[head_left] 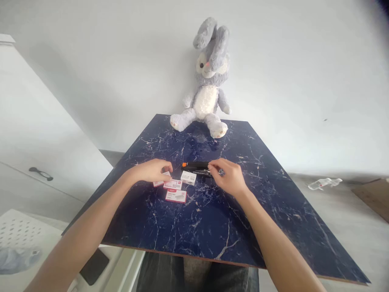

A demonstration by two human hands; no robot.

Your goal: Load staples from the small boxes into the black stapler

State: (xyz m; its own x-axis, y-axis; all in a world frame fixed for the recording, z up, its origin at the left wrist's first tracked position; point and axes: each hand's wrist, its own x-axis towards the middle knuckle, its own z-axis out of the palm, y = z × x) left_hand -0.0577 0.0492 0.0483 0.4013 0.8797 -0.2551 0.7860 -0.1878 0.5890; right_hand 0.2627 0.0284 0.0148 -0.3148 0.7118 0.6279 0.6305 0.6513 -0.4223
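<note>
Several small white-and-red boxes lie grouped on the dark blue marbled table. My left hand is over the leftmost box, its thumb across the box and a gap between thumb and curled forefinger. Part of this box is hidden under the hand. Beside it are a middle box, a nearer box and a mostly white box. Behind them lies a long black tool with an orange end, perhaps a stapler. My right hand pinches its right end, which the fingers partly cover.
A grey plush rabbit sits at the table's far edge against the wall. To the left stands a white cabinet with a dark handle. A dark flat phone-like object rests below left. Clear bottles and cardboard lie at right.
</note>
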